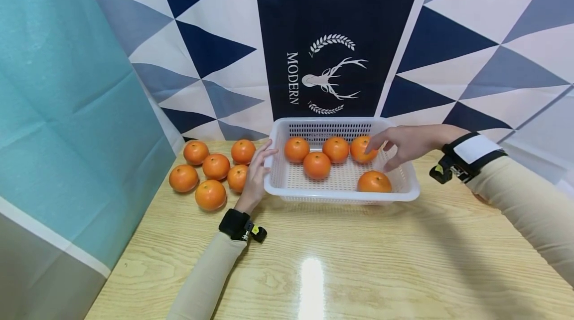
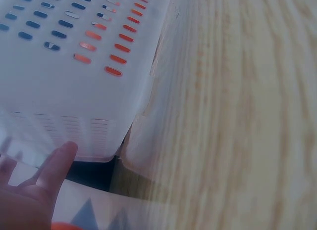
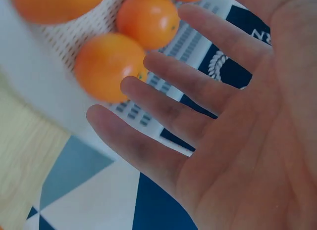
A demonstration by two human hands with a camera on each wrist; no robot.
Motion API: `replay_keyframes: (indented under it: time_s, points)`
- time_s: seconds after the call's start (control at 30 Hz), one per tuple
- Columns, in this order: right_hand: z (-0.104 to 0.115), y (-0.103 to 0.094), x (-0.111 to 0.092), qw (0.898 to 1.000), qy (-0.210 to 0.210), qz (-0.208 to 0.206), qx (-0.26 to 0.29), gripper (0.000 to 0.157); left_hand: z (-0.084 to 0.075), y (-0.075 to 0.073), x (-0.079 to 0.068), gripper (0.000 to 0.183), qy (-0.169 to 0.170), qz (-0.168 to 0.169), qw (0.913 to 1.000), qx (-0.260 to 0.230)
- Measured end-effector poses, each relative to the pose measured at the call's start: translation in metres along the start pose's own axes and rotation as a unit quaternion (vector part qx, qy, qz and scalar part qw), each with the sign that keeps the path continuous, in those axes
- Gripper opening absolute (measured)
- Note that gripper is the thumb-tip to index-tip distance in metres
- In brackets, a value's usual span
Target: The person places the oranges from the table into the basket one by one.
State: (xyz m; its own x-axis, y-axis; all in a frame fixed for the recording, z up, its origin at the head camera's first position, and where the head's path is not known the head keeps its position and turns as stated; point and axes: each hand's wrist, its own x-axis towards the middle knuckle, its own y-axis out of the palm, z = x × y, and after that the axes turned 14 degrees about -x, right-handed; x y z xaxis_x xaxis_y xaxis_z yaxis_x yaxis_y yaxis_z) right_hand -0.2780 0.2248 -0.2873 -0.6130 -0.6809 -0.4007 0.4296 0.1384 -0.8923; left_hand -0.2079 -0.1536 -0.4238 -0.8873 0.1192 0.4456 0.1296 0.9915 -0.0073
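A white perforated plastic basket (image 1: 314, 193) holds several oranges, with one orange (image 1: 374, 182) in its near right corner and another orange (image 1: 363, 149) at the far right. My left hand (image 1: 255, 180) is at the basket's left end with fingers extended; in the left wrist view a fingertip overlaps the basket's end wall (image 2: 64, 96). Over the basket's right end hovers my right hand (image 1: 403, 143), its fingers spread and relaxed. The right wrist view shows the palm (image 3: 237, 156) bare, with fingertips overlapping an orange (image 3: 106, 67) inside the basket.
Left of the basket, several loose oranges, among them one orange (image 1: 211, 195), lie on the wooden table (image 1: 358, 260). A patterned cloth (image 1: 215, 51) hangs right behind the basket, and a teal sheet (image 1: 67, 100) borders the left side. Something reddish (image 1: 481, 199) peeks from under the right forearm.
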Motion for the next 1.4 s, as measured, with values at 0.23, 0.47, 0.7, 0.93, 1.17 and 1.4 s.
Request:
replay_keyframes:
  time_s: [0.23, 0.47, 0.7, 0.93, 1.17, 1.4]
  points:
    - [-0.022, -0.003, -0.017, 1.000, 0.028, -0.007, -0.001, 0.056, 0.000, 0.001, 0.000, 0.051, 0.002, 0.001, 1.0000, -0.007]
    - [-0.040, -0.009, -0.037, 0.998, 0.057, -0.004, -0.003, 0.064, 0.016, -0.003, 0.003, 0.051, 0.000, -0.002, 0.9999, -0.010]
    - [-0.065, -0.004, -0.061, 0.996, 0.078, -0.051, -0.008, 0.064, 0.044, -0.007, 0.004, 0.054, 0.014, -0.011, 0.9998, -0.006]
    - [-0.090, -0.001, -0.088, 0.993, 0.092, -0.078, -0.021, 0.058, 0.025, -0.003, 0.003, 0.052, 0.012, -0.010, 0.9999, -0.005]
    - [-0.108, 0.006, -0.097, 0.991, 0.107, -0.074, -0.021, 0.057, 0.006, -0.002, 0.001, 0.050, 0.010, -0.002, 0.9999, -0.012]
    - [-0.125, 0.018, -0.101, 0.988, 0.147, -0.038, 0.007, 0.057, 0.038, -0.005, 0.004, 0.053, 0.012, -0.014, 0.9998, -0.004]
